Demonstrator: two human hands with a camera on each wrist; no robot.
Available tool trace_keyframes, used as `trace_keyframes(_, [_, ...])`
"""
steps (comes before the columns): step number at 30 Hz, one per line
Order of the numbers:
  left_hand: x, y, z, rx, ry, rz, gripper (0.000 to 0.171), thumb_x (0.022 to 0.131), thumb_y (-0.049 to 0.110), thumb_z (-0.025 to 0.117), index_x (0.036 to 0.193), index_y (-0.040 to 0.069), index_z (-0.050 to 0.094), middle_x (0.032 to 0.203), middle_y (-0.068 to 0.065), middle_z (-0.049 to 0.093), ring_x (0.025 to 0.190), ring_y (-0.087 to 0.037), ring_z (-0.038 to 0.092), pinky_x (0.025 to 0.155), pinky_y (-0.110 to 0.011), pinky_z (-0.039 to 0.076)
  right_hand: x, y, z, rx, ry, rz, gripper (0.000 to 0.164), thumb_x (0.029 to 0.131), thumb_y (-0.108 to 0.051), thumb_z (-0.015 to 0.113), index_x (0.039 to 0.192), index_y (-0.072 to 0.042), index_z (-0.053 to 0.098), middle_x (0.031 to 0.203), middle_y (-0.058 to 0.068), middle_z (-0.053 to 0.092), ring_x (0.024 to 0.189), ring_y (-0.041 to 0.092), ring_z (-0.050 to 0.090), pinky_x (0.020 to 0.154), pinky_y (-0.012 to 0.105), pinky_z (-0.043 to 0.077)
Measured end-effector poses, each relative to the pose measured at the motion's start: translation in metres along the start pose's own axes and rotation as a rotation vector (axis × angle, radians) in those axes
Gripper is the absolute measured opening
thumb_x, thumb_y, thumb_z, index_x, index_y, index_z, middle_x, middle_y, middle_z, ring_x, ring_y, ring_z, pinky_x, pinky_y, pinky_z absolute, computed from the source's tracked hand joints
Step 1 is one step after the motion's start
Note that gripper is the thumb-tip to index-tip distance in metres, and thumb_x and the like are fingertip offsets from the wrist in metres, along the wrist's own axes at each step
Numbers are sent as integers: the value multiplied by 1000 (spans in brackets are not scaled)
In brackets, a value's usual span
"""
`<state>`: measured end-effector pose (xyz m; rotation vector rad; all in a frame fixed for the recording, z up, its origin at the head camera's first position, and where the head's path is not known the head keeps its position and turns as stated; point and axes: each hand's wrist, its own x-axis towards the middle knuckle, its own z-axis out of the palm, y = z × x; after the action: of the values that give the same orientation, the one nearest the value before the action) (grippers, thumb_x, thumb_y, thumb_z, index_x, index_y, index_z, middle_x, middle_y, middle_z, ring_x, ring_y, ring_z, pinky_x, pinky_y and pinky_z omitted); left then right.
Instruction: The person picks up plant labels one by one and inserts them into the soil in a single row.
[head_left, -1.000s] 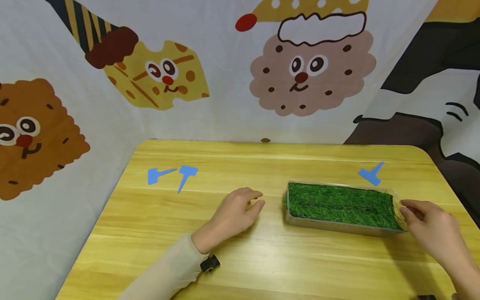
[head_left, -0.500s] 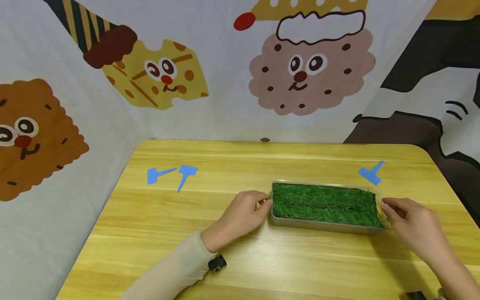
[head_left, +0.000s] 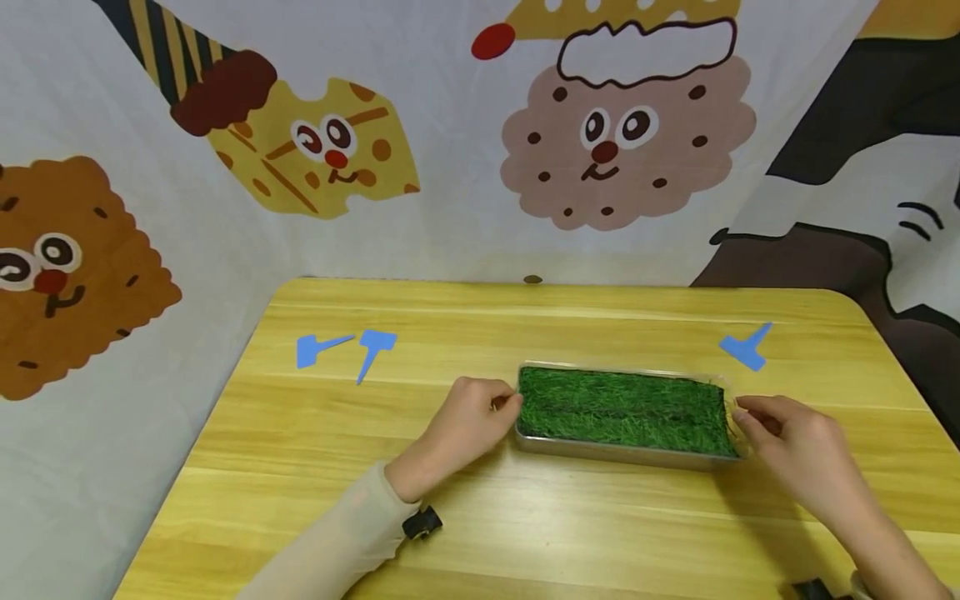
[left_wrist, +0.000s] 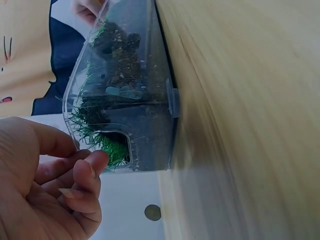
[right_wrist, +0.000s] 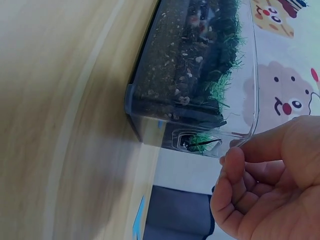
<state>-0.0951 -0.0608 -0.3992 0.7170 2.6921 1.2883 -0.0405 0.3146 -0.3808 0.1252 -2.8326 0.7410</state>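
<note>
A long clear plastic box sits on the table, filled with dark soil and pebbles under a layer of green grass. At its left end, my left hand pinches the rim between thumb and forefinger. The opposite end's rim is pinched by my right hand. In the left wrist view, the left hand has its fingertips at the rim beside a cut-out in the end wall. The right wrist view has the right hand at the rim, near a similar opening.
Two blue T-shaped plant labels lie at the table's left, one label beside another label. A third blue label lies behind the box's right end. A cartoon-printed cloth hangs behind the wooden table.
The box has slid left across the table with my right hand on it. My left hand, apart from it a second ago, now grips its left end.
</note>
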Motion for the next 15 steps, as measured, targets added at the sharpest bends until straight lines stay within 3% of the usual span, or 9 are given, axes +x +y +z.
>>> trace_keyframes(11, [-9, -1, -17, 79, -4, -69, 36, 93, 15, 56, 58, 17, 50, 48, 8, 34, 43, -3, 25, 44, -19, 30, 6, -15, 8, 27, -16, 0, 19, 86, -11, 68, 102, -1, 71, 86, 10, 69, 65, -2, 55, 50, 22, 44])
trace_keyframes(15, [-14, 1, -26, 86, -19, -104, 35, 93, 13, 56, 58, 17, 52, 47, 8, 32, 42, -3, 24, 44, -19, 29, 7, -22, 10, 41, -22, -9, 19, 86, -11, 69, 102, -1, 71, 83, 8, 69, 64, 1, 57, 50, 23, 45])
